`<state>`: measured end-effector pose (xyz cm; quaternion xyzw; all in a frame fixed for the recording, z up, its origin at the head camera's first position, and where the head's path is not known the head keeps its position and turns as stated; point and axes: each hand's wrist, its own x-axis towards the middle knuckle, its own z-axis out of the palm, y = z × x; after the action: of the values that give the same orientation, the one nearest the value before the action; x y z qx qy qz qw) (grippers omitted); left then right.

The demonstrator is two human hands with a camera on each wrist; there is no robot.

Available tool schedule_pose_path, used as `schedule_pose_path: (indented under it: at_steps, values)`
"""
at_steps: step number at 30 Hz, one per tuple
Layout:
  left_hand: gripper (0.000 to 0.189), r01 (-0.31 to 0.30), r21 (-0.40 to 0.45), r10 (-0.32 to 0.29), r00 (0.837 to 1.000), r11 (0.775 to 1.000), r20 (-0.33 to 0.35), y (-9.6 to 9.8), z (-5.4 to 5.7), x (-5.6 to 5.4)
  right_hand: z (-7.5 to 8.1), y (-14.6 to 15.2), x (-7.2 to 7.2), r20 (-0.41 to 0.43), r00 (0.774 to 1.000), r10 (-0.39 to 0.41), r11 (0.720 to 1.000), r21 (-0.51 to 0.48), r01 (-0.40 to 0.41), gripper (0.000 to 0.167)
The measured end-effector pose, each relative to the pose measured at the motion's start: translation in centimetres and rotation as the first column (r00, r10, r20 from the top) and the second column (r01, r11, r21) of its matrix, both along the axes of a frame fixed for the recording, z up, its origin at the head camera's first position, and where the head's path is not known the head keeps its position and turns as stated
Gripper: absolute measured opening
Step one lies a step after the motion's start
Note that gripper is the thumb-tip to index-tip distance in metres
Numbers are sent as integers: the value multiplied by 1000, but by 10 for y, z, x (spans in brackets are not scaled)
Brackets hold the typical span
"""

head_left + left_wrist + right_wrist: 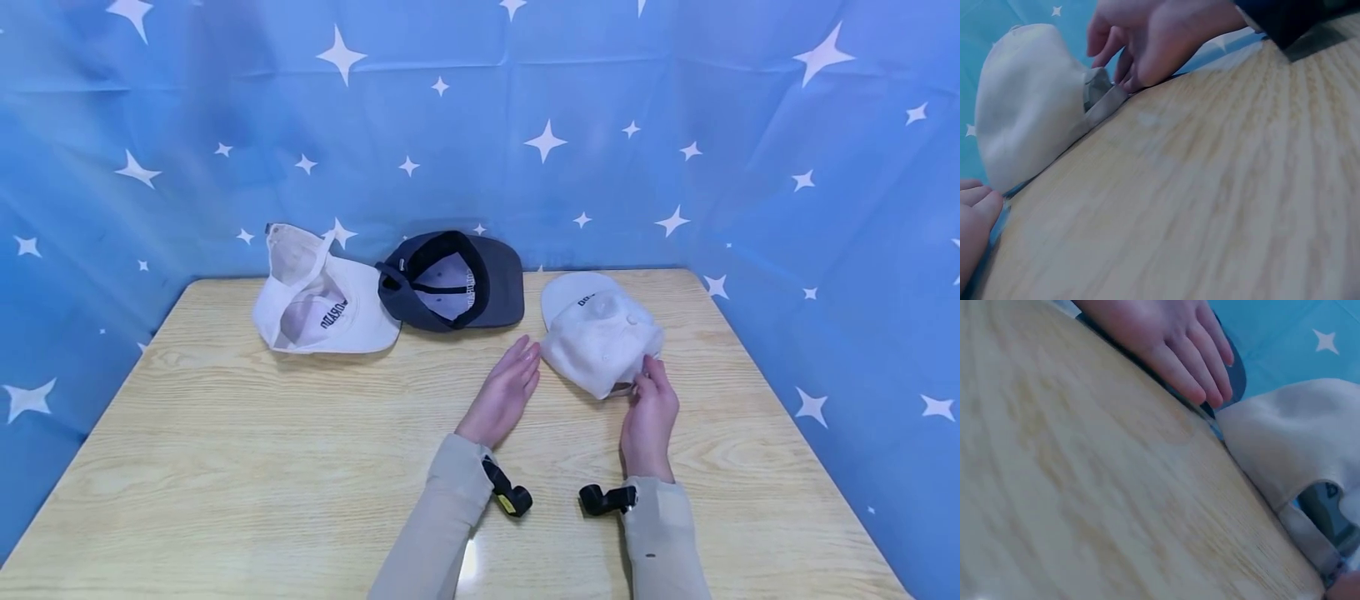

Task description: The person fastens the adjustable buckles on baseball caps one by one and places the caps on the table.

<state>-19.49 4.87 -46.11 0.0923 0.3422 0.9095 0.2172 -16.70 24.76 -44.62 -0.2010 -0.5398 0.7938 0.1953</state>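
A white baseball cap lies crown up on the table's right half, its brim toward the back wall and its back strap toward me. At the strap end, my right hand pinches the cap's edge between thumb and fingers; the left wrist view shows these fingertips of the right hand at the strap. My left hand is beside the cap's left side, fingers straight and together. In the right wrist view the fingertips of the left hand come right up to the cap's fabric.
A dark navy cap lies on its side at the back middle, its inside showing. Left of it, another white cap rests with its opening toward me, their edges overlapping in this view. The wooden table backs onto a blue star-patterned curtain.
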Motion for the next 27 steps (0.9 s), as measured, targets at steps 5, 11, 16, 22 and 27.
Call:
schedule_pose_path:
  at_steps: [5,11,16,22,27]
  values:
    - [54,-26,38,26,1000,999,-1,-13,-1,0,-1,1,3,-14,999,-35,999,-13,35,45]
    - [44,-48,-3,48,997,999,-52,-31,-6,1,-1,1,9,-33,989,-144,990,-12,144,39]
    - [41,-109,-26,108,993,994,-50,-48,-7,4,11,-10,17,-190,923,-333,943,-75,325,21]
    - [43,-153,-18,153,988,988,-28,-65,-3,6,47,-41,15,-474,836,-278,959,-87,270,14]
    - [41,-176,-23,177,984,984,7,-73,-1,8,65,-74,12,-561,824,-81,989,57,136,18]
